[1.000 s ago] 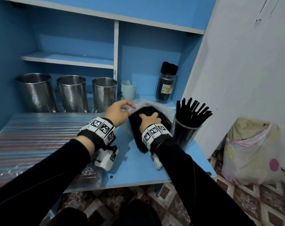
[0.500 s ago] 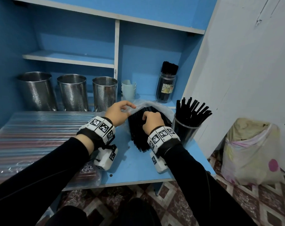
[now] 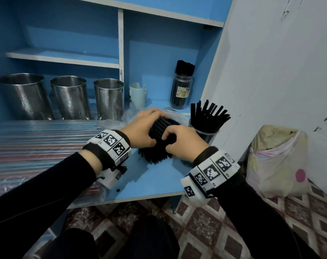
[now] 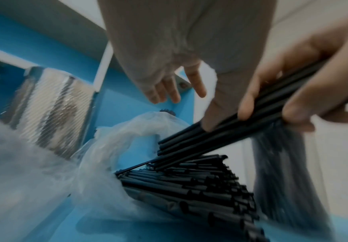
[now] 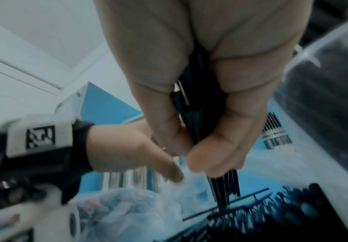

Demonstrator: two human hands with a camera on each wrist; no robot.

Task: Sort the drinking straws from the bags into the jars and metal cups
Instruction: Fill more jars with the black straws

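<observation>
A pile of black straws (image 3: 155, 156) lies on the blue table, half inside a clear bag (image 3: 174, 114). My right hand (image 3: 183, 144) grips a small bundle of black straws (image 4: 210, 135) raised just above the pile (image 4: 189, 188); the bundle's ends stick out below the fingers (image 5: 224, 188). My left hand (image 3: 140, 128) lies over the pile's far left side with its fingers (image 4: 164, 91) straight and holding nothing. A clear jar (image 3: 207, 136) of black straws stands just right of the hands. A second full jar (image 3: 181, 94) stands behind it. Three perforated metal cups (image 3: 70, 98) stand at the back left.
Bags of coloured straws (image 3: 37, 139) cover the table's left half. Pale stacked cups (image 3: 137, 94) stand beside the shelf divider. The table's front edge (image 3: 140, 197) is near my wrists. A white wall runs close on the right, with a stuffed plastic bag (image 3: 276, 161) on the tiled floor.
My right hand went from lying flat on the pile to curling round a bundle and lifting it. My left hand left the bag's edge and moved right onto the straws.
</observation>
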